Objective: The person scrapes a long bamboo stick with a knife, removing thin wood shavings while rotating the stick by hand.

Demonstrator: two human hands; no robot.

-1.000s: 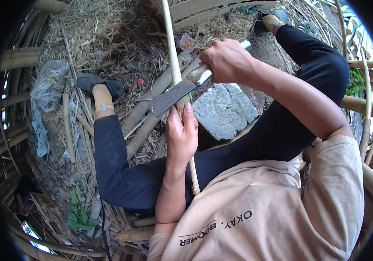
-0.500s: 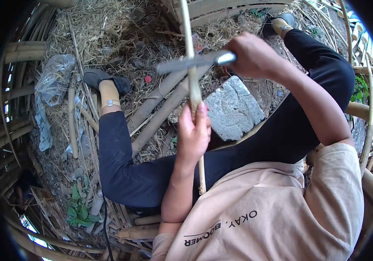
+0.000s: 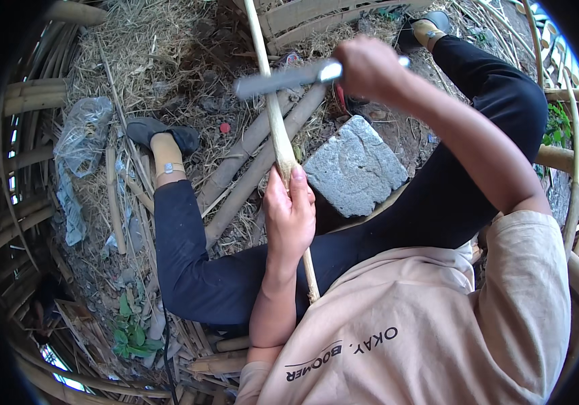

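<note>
My left hand (image 3: pixel 291 217) is wrapped around a long pale wooden stick (image 3: pixel 278 128). The stick's lower end rests near my shirt and its far end runs out past the top edge of the view. In my right hand (image 3: pixel 372 69), closed and smeared by motion, is a knife (image 3: pixel 272 82) with a broad grey metal blade. The blade lies across the stick, above my left hand; whether it bites into the wood cannot be made out. A short bit of the knife's handle end shows beyond my right fist.
A rough grey stone block (image 3: pixel 358 167) sits between my legs. Two bamboo poles (image 3: pixel 239 152) lie on the straw-strewn ground beside it. A crumpled clear plastic bag (image 3: pixel 86 135) lies at the left, near my shoe (image 3: pixel 161 133). Bamboo slats (image 3: pixel 26 101) wall the left side.
My right hand and the knife have shifted up and a little left, farther along the stick. The stick's far end has swung left, and my left hand has moved slightly left with it.
</note>
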